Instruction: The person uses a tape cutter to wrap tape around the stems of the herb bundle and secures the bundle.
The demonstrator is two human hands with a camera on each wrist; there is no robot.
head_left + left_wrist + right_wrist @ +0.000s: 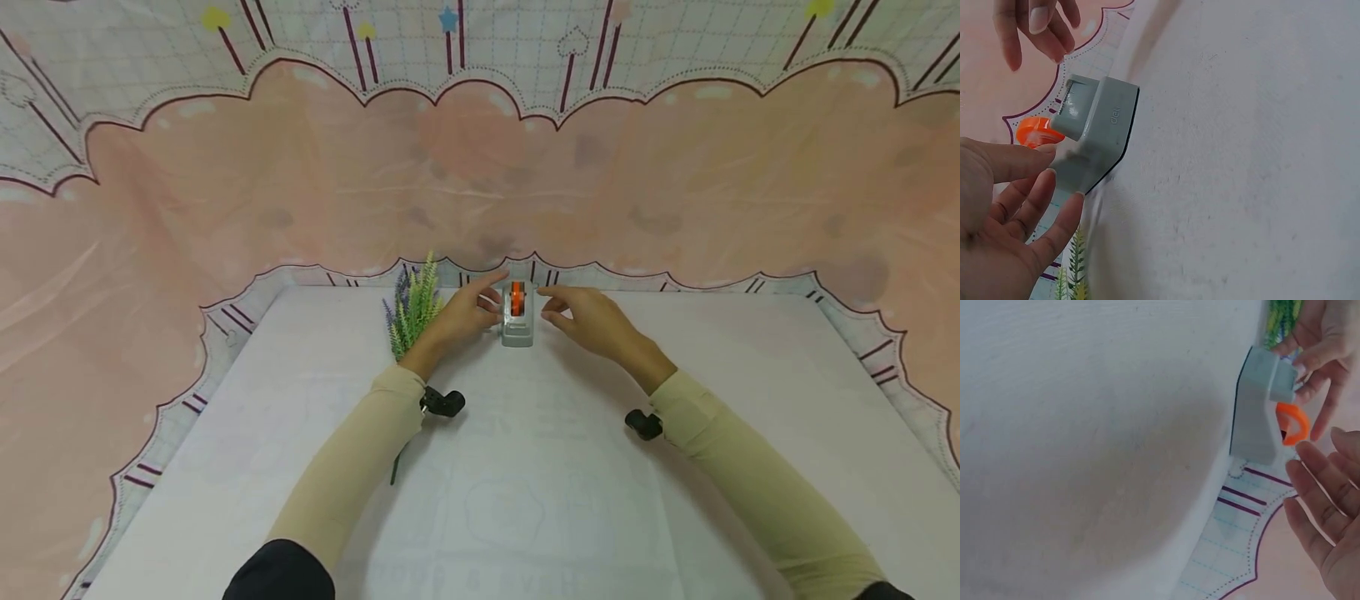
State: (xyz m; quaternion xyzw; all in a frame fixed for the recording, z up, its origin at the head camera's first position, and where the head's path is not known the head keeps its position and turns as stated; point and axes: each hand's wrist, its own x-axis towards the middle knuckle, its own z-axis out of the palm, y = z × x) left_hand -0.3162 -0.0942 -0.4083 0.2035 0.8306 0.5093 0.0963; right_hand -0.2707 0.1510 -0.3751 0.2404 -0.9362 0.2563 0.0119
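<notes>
A grey tape dispenser (517, 333) with an orange core (517, 298) stands at the far edge of the white table. My left hand (468, 315) is at its left side, fingers relaxed; in the left wrist view the left hand (1016, 212) has its fingertips close beside the dispenser (1110, 119), and contact is hard to tell. The right hand (588, 321) is to the right of it, fingers loosely bent, with a gap between. In the right wrist view the right hand (1329, 512) holds nothing and the dispenser (1255, 409) sits upright past its fingertips.
Artificial flower stems, green and purple (412, 308), lie to the left, partly under my left forearm. The white table (510, 500) has a patterned cloth (480, 183) hanging behind it and showing along its edges.
</notes>
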